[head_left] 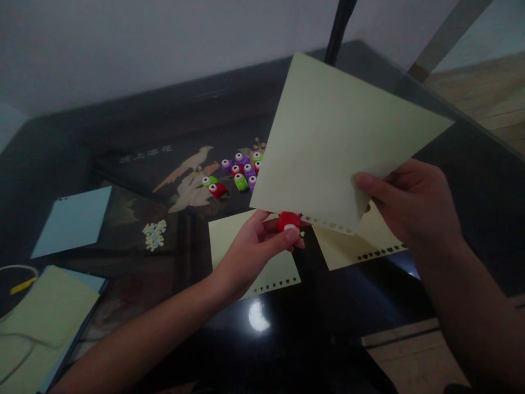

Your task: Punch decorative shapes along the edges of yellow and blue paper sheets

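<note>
My left hand [254,241] grips a red craft punch [289,220] between thumb and fingers, at the lower edge of a pale yellow sheet of paper [336,137]. Small punched shapes run along that edge, right of the punch. Pinched by its right side, the tilted sheet is held up by my right hand [414,202]. Beneath it lie two more yellow sheets, the left one [270,268] and the right one [340,246], each with a row of cut-outs along its near edge. Behind, several red, green and purple punches [241,182] stand grouped, partly hidden by the raised sheet.
A small heap of punched paper bits [155,235] lies on the glossy dark table [164,306]. At left are a blue sheet [76,221] and a stack of yellow and blue paper [45,323] with a cable across it. A wall rises behind the table.
</note>
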Motion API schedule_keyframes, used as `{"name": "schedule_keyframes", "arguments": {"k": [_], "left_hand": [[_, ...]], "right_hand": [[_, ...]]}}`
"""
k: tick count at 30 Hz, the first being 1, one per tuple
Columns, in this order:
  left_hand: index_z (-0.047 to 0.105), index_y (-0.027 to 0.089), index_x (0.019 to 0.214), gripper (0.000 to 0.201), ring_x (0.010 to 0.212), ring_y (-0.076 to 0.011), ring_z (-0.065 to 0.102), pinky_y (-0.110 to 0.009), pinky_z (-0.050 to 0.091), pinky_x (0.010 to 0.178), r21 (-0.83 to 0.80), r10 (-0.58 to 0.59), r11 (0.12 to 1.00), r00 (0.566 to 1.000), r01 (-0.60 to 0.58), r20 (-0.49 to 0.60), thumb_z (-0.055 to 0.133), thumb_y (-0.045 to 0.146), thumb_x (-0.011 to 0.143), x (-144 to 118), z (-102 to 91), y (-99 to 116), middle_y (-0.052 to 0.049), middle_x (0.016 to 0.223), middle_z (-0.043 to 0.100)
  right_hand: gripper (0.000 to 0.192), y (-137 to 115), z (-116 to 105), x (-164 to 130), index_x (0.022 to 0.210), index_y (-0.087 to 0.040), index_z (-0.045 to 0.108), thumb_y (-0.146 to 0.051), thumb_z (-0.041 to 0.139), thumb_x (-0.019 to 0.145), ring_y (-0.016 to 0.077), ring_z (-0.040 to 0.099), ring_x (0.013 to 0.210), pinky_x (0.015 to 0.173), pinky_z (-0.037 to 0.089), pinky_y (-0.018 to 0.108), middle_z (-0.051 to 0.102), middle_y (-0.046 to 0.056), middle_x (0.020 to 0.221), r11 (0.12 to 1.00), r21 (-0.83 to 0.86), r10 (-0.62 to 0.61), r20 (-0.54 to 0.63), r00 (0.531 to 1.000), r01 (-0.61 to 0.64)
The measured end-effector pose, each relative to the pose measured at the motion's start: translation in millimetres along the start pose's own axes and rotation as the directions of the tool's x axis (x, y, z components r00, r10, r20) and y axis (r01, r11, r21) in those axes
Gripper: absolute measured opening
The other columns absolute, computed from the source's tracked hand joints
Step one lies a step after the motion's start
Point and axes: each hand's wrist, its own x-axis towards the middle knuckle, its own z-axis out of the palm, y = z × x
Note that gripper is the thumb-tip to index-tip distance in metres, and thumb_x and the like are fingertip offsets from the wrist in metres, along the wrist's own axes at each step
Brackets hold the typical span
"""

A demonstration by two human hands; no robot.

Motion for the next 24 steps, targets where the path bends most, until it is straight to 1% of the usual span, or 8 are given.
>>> {"name": "schedule_keyframes", "arguments": {"k": [3, 7, 10, 15, 18, 24], "left_hand": [[0.062, 0.014, 0.089, 0.027, 0.063, -0.0096, 0.057, -0.024, 0.038, 0.059, 0.024, -0.024, 0.999, 0.998, 0.025, -0.054, 0.078, 0.027, 0.072, 1.0, -0.2, -3.4, 0.001, 0.072, 0.066], [0.065, 0.014, 0.086, 0.027, 0.061, -0.0089, 0.054, -0.024, 0.037, 0.058, 0.024, -0.031, 0.999, 0.994, 0.034, -0.106, 0.08, 0.029, 0.069, 3.9, -2.3, -8.8, 0.0, 0.073, 0.067], [0.067, 0.015, 0.082, 0.026, 0.064, -0.011, 0.057, -0.026, 0.041, 0.063, 0.035, -0.013, 0.999, 0.994, 0.017, -0.109, 0.081, 0.03, 0.066, 6.6, -4.1, -10.5, -0.002, 0.078, 0.069], [0.07, 0.016, 0.08, 0.024, 0.076, -0.0148, 0.063, -0.031, 0.046, 0.079, 0.026, -0.02, 0.999, 0.994, 0.023, -0.108, 0.083, 0.028, 0.063, 9.3, -5.1, -9.9, -0.004, 0.085, 0.072], [0.071, 0.016, 0.079, 0.024, 0.074, -0.0145, 0.063, -0.032, 0.047, 0.079, 0.02, -0.029, 0.999, 0.994, 0.031, -0.106, 0.084, 0.028, 0.062, 10.1, -5.5, -10.0, -0.004, 0.082, 0.072], [0.072, 0.015, 0.077, 0.021, 0.066, -0.0107, 0.058, -0.029, 0.048, 0.075, 0.009, -0.018, 1.0, 0.996, 0.019, -0.083, 0.082, 0.028, 0.065, 11.0, -7.6, -11.1, -0.003, 0.079, 0.071]], "right_hand": [[0.01, 0.3, -0.3, -1.6, 0.08, -0.029, 0.074, -0.032, 0.079, 0.073, 0.0127, 0.061, 0.057, 0.053, 0.049, 0.027, 0.07, -0.004, 0.068, 0.999, -0.041, -0.013, 0.018, 1.0, 0.014], [0.008, -1.0, 1.2, -3.2, 0.079, -0.03, 0.073, -0.032, 0.078, 0.074, 0.0134, 0.061, 0.055, 0.05, 0.048, 0.027, 0.07, -0.004, 0.068, 0.995, -0.094, -0.014, 0.044, 0.999, 0.019], [0.007, -3.3, 2.4, -3.6, 0.078, -0.031, 0.073, -0.032, 0.078, 0.074, 0.0142, 0.059, 0.053, 0.047, 0.046, 0.028, 0.07, -0.003, 0.068, 0.992, -0.125, -0.009, 0.048, 0.999, 0.015], [0.006, -8.4, 2.9, -3.3, 0.076, -0.03, 0.072, -0.033, 0.077, 0.074, 0.0135, 0.057, 0.051, 0.045, 0.046, 0.028, 0.069, -0.003, 0.067, 0.985, -0.172, -0.007, 0.058, 0.998, 0.017], [0.007, -11.0, 3.7, -3.0, 0.074, -0.029, 0.072, -0.034, 0.077, 0.073, 0.0134, 0.056, 0.051, 0.045, 0.045, 0.028, 0.068, -0.002, 0.065, 0.984, -0.178, 0.006, 0.058, 0.998, 0.004], [0.008, -13.3, 5.3, -2.9, 0.074, -0.028, 0.072, -0.034, 0.078, 0.073, 0.0142, 0.056, 0.052, 0.045, 0.043, 0.029, 0.068, -0.002, 0.067, 0.983, -0.181, 0.004, 0.067, 0.998, 0.008]]}}
